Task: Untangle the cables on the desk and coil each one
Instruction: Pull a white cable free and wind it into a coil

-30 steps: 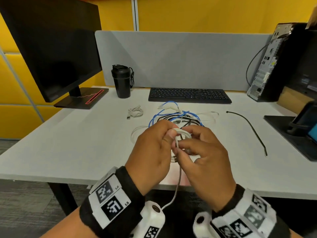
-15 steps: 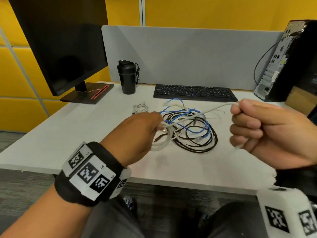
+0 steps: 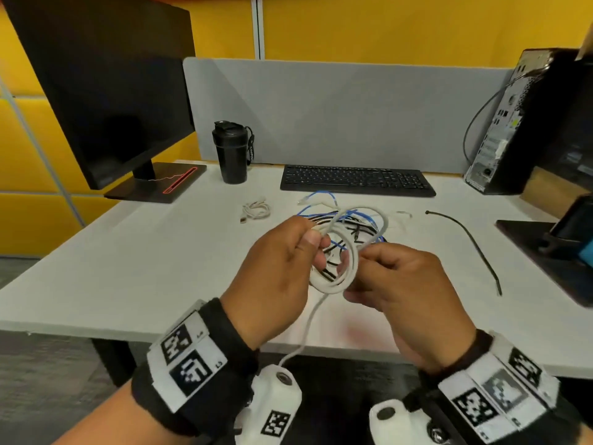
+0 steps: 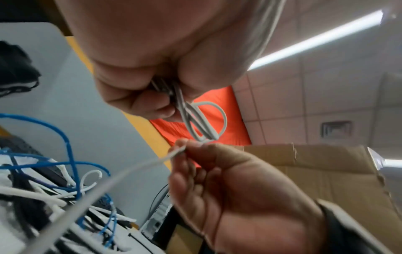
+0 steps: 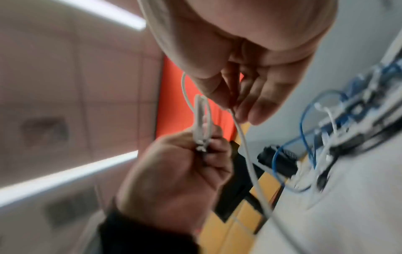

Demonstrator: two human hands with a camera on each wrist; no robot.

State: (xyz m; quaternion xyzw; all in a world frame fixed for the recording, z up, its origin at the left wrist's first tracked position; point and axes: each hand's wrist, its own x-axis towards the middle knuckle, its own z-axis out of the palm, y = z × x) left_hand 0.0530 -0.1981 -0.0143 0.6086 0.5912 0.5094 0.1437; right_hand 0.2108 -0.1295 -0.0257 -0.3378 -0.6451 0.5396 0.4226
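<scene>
Two grips share the white cable (image 3: 337,277): my left hand (image 3: 276,277) pinches the coil's top, my right hand (image 3: 404,284) pinches the loose strand just right of it.

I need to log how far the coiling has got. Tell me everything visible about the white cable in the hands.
The white cable is thin, round and smooth, wound into a few loose loops held above the desk edge. The left hand pinches the loops at the top; the right hand pinches a strand beside them. One tail hangs below the desk edge.
</scene>
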